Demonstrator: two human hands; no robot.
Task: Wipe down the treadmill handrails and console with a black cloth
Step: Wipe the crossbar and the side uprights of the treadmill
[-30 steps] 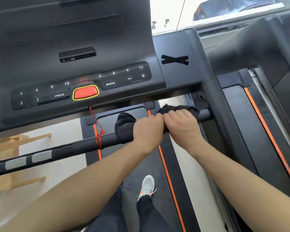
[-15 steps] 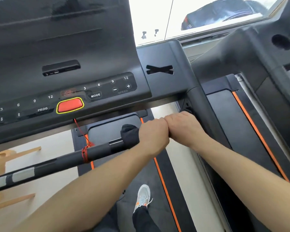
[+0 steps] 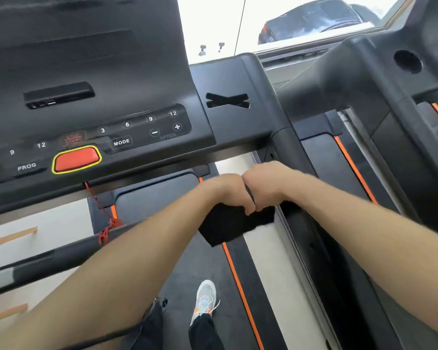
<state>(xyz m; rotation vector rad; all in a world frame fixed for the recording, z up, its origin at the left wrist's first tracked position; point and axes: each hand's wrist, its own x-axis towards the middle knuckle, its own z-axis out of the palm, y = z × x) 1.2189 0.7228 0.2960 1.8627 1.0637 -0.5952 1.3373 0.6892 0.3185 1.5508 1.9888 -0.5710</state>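
My left hand point(image 3: 229, 192) and my right hand point(image 3: 266, 183) are fisted side by side, knuckles touching, just below the console's right end. Both grip a black cloth point(image 3: 228, 226) that hangs loose beneath them. The black front handrail point(image 3: 61, 253) runs from the left edge up toward my hands; its right end is hidden behind my left forearm. The dark console point(image 3: 99, 117) above carries numbered buttons and a red stop button point(image 3: 76, 159). The right side handrail post point(image 3: 288, 145) rises just behind my right hand.
A red safety cord point(image 3: 104, 218) hangs from the console and is knotted on the front handrail. Below lies the treadmill belt point(image 3: 187, 261) with orange stripes and my shoe point(image 3: 205, 299). A second treadmill point(image 3: 379, 102) stands close on the right.
Both hands slid right along the front handrail to its end, then came off it toward me. The cloth, wrapped around the bar before, now hangs free below my fists.
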